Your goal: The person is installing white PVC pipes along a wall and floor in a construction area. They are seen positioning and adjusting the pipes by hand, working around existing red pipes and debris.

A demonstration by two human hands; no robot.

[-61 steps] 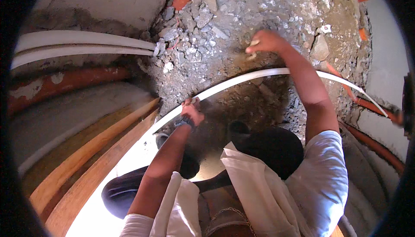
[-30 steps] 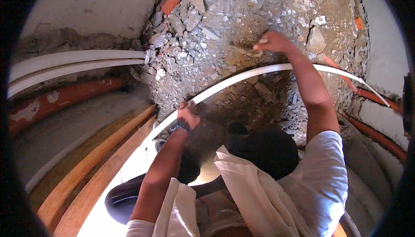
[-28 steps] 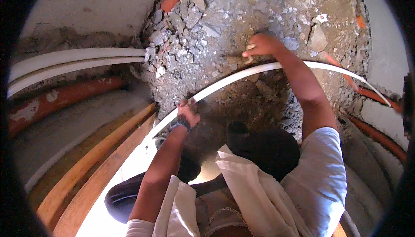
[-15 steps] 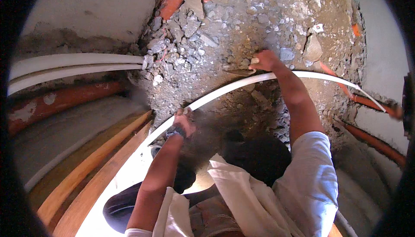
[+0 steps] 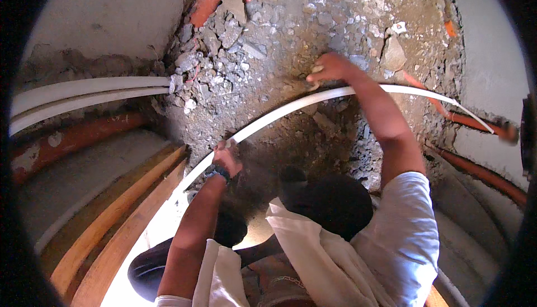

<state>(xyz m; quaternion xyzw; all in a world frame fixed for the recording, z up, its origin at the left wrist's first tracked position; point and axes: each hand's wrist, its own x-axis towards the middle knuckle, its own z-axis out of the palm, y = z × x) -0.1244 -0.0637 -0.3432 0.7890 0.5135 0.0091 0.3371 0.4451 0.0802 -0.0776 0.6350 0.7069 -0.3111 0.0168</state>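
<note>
A long white pipe (image 5: 291, 108) runs across the view in front of me, looking bowed, with a thinner end toward the right wall. My left hand (image 5: 226, 158), with a dark band at its wrist, is closed around the pipe left of the middle. Just beyond the pipe my right hand (image 5: 334, 67) is low over the rubble, its fingers pinched on a small pale tan piece that I cannot name. My right forearm passes over the pipe and hides a short stretch of it.
Broken stone and dirt (image 5: 268, 33) cover the ground. Two white pipes (image 5: 95, 91) and an orange pipe (image 5: 84, 133) come in from the left, above wooden planks (image 5: 123, 206). Another orange pipe (image 5: 481, 175) lies at the right wall. A larger stone (image 5: 394, 54) sits beyond my right hand.
My right hand has shifted slightly left and farther away over the rubble. My left hand still grips the pipe; the whole view has shifted a little.
</note>
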